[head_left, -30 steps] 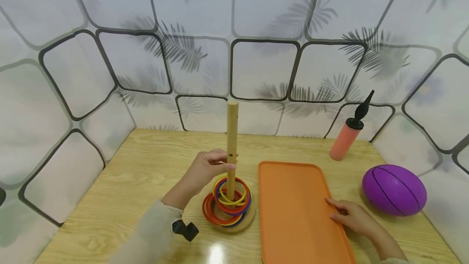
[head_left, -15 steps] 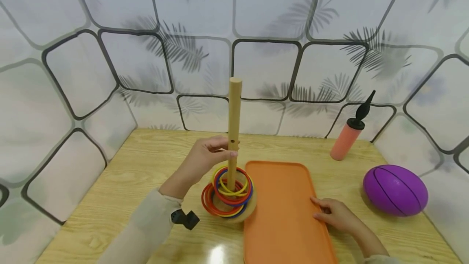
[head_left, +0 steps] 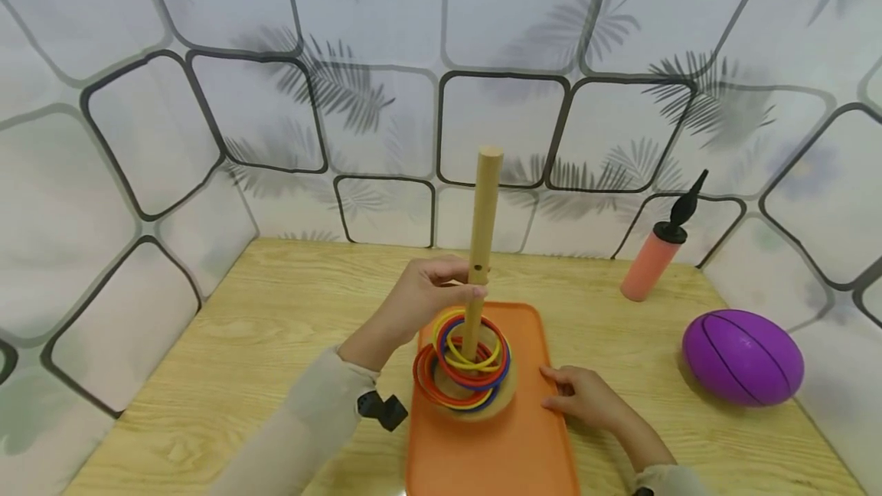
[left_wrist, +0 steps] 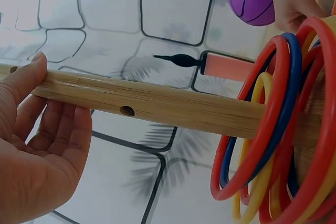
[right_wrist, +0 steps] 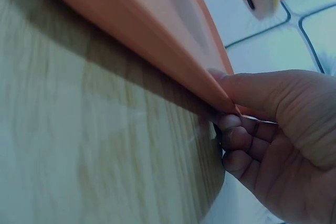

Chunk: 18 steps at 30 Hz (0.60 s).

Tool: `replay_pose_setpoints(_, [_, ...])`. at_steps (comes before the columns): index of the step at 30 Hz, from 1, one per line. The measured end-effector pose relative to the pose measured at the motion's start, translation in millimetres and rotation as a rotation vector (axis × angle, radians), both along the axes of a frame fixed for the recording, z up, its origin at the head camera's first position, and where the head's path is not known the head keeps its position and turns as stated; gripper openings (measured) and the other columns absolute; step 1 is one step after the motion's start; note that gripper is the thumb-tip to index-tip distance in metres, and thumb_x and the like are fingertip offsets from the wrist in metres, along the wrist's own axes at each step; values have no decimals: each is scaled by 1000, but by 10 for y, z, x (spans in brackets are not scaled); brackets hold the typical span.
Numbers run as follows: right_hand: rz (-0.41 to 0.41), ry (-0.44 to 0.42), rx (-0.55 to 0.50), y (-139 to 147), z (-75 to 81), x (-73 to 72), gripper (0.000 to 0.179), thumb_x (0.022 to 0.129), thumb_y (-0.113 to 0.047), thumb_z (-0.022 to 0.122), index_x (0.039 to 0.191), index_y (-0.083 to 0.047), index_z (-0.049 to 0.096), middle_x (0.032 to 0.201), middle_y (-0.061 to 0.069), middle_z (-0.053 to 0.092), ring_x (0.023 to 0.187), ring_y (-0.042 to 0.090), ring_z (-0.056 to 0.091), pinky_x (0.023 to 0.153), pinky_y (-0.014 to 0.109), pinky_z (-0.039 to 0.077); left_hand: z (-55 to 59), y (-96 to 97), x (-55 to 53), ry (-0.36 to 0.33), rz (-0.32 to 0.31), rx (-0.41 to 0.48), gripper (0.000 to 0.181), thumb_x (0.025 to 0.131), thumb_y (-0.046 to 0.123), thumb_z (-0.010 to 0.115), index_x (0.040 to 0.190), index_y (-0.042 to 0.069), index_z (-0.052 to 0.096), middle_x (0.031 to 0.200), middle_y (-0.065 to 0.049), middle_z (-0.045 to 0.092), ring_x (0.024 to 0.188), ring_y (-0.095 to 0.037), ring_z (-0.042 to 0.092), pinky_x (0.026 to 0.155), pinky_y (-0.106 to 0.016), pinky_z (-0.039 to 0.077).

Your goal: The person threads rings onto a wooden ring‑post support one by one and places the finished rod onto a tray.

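My left hand (head_left: 441, 293) grips the upright wooden pole (head_left: 485, 213) around its middle, thumb in front and fingers behind. Red, blue and yellow rings (left_wrist: 278, 98) hang loosely around the pole's lower end, over a round wooden base (head_left: 506, 396). In the head view this ring-toss stand overlaps the orange tray (head_left: 496, 458). At the tray's right edge, my right hand (head_left: 586, 398) pinches the rim, with the thumb on top and the fingers curled beneath, as the right wrist view shows.
A purple ball (head_left: 743, 358) rests at the right side of the wooden table (head_left: 276, 312). Behind it stands a pink hand pump (head_left: 649, 265) with a black nozzle. Patterned cloth walls (head_left: 386, 121) border the table at the back and sides.
The tray has slid left with my right hand, under the stand in the head view. My left hand has raised the stand and then moved it right.
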State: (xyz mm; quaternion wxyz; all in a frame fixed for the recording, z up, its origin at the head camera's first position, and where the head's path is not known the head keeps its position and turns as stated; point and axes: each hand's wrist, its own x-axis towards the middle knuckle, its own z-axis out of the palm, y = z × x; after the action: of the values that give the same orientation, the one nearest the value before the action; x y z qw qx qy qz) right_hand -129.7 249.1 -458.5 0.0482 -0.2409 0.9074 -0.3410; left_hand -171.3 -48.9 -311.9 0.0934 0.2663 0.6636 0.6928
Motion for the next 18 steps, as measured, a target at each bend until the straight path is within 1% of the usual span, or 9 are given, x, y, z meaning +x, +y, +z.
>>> replay_pose_setpoints(5, [-8,6,9,-112,-3,-41,56,82,-21,74,122,13,55,71,-8,42,64,-1,37,55,21,35,-67,86,2,6,-19,-21,29,84,6,71,112,-1,69,108,-8,63,95,-20,63,81,-37,54])
replay_pose_setpoints(11, [-8,-11,19,-168,-3,-59,56,83,-22,73,124,12,54,71,-6,42,64,0,37,55,21,34,-219,146,-4,12,-39,-4,29,84,4,71,111,-5,67,107,-10,63,97,-20,62,82,-36,54])
replay_pose_setpoints(13, [-6,-9,21,-177,0,-57,56,83,-22,73,124,12,54,71,-7,42,64,0,37,55,21,34,-273,154,-13,1,-43,-4,30,83,4,71,111,-6,67,107,-11,64,96,-20,63,82,-36,54])
replay_pose_setpoints(18, [-8,-5,22,-196,7,-52,54,83,-20,73,123,13,55,72,-7,43,64,0,38,55,21,35,-366,147,-34,-57,-37,-51,31,83,9,73,112,1,69,109,-8,64,95,-19,64,80,-35,54])
